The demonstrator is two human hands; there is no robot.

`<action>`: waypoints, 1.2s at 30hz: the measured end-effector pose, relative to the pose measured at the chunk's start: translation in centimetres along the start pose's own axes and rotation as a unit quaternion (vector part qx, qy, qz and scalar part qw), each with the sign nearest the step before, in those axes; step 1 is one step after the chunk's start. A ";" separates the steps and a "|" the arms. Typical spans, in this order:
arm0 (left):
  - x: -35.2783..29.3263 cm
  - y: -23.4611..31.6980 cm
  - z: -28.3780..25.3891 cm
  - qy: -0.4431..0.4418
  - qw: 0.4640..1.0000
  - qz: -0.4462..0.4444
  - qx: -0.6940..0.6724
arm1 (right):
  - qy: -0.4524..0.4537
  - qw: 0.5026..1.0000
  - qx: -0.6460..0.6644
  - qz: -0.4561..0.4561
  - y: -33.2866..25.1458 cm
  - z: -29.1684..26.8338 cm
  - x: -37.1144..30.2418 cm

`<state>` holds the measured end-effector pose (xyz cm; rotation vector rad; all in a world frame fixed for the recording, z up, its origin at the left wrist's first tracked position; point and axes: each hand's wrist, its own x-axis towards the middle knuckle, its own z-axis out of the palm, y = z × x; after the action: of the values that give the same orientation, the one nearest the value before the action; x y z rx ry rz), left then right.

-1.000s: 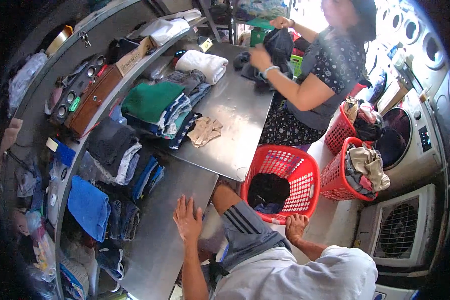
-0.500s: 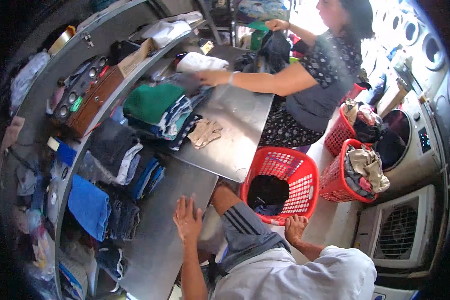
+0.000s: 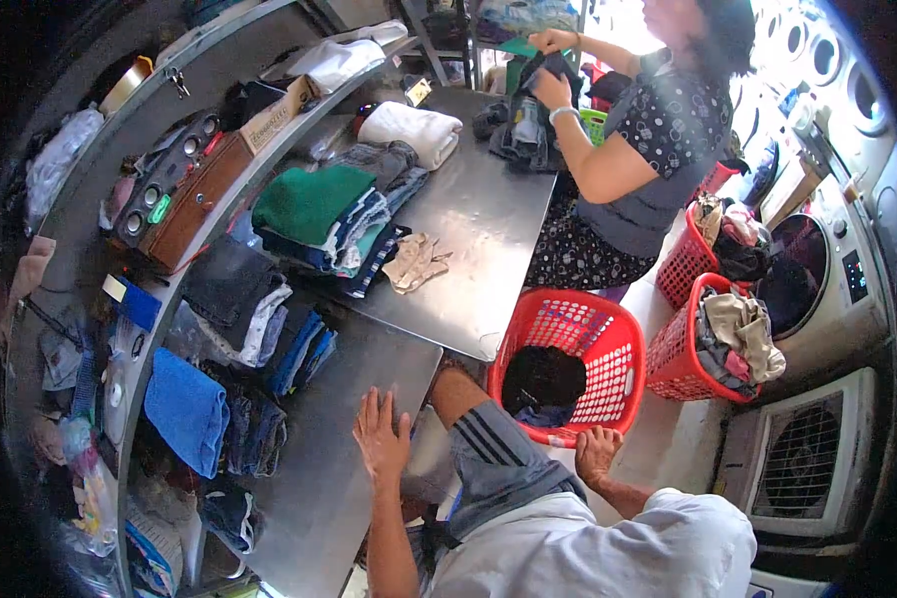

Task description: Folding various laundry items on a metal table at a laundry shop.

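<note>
My left hand [image 3: 382,439] lies flat on the metal table [image 3: 314,478], fingers spread and holding nothing. At the near right corner of a red laundry basket [image 3: 623,344], my right hand [image 3: 597,454] curls its fingers over the rim. Dark clothes [image 3: 545,384] lie in the bottom of that basket. Folded stacks stand along the table's left side, among them a green cloth [image 3: 309,204], a blue towel [image 3: 184,409] and several pairs of folded jeans [image 3: 256,439]. A beige piece of cloth [image 3: 416,263] lies by the green stack.
Across the table a co-worker [image 3: 628,149] holds a dark garment [image 3: 530,130] in both hands. Two more red baskets [image 3: 668,354] filled with clothes stand at the right, beside a front-loading washing machine [image 3: 827,279] and an air cooler [image 3: 802,458]. A rolled white towel [image 3: 409,132] lies farther back.
The co-worker's reaching hand has drawn back from the folded stack to the dark garment, which is now held lower over the table. My hands keep their places.
</note>
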<state>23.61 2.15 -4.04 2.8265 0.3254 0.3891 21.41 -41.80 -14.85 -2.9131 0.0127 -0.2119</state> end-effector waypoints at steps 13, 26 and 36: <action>0.0 0.0 0.0 -0.002 1.000 -0.004 0.007 | 0.014 1.000 -0.005 0.001 0.2 0.7 0.0; 0.0 -0.1 0.2 0.008 1.000 0.002 0.010 | 0.000 1.000 -0.004 0.012 0.5 0.8 0.0; 0.0 0.0 0.1 0.008 1.000 0.002 0.013 | 0.012 1.000 0.005 0.009 0.3 0.6 0.0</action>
<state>23.59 2.12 -4.13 2.8513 0.3307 0.4100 21.47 -41.97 -15.55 -2.8993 0.0423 -0.2442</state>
